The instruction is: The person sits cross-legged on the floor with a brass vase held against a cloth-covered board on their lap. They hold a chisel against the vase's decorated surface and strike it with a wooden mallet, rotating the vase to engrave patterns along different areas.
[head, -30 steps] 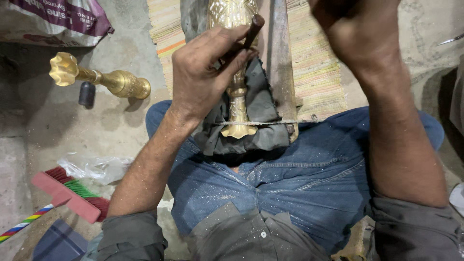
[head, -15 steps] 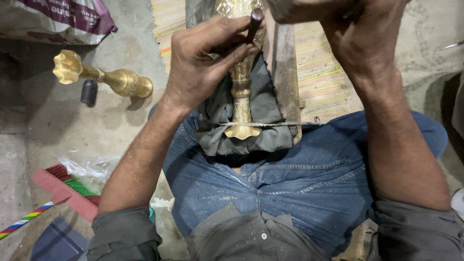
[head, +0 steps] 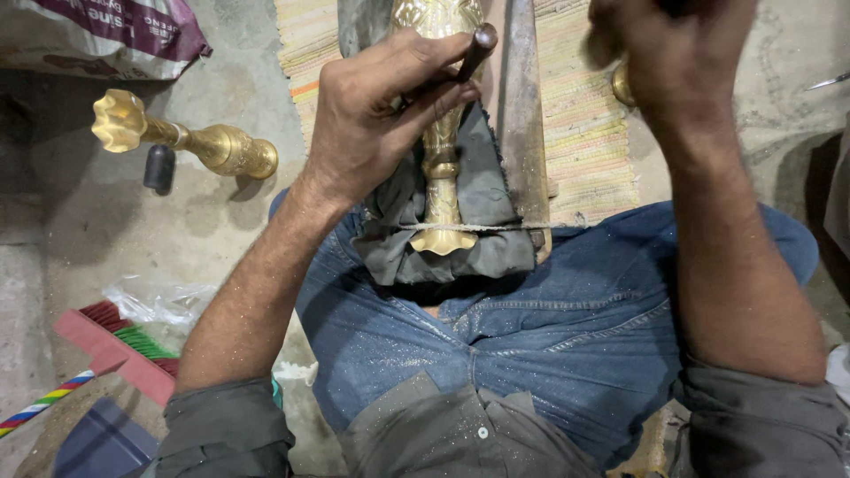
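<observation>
At six o'clock, the seated person's jeans (head: 531, 345) are dusted with fine glittering specks. Just beyond, a brass vase (head: 440, 168) lies lengthwise on the lap, padded by a dark cloth (head: 482, 195) and tied down with string, apparently to keep it from rolling. The left hand (head: 372, 124), wrist bent, fingers closed around a dark punch (head: 475, 49), sets it against the brass at twelve o'clock. The right hand (head: 673, 62), raised at one o'clock, is fisted and blurred; what it grips I cannot tell. A second brass vase (head: 190, 140) lies on the floor at ten o'clock.
</observation>
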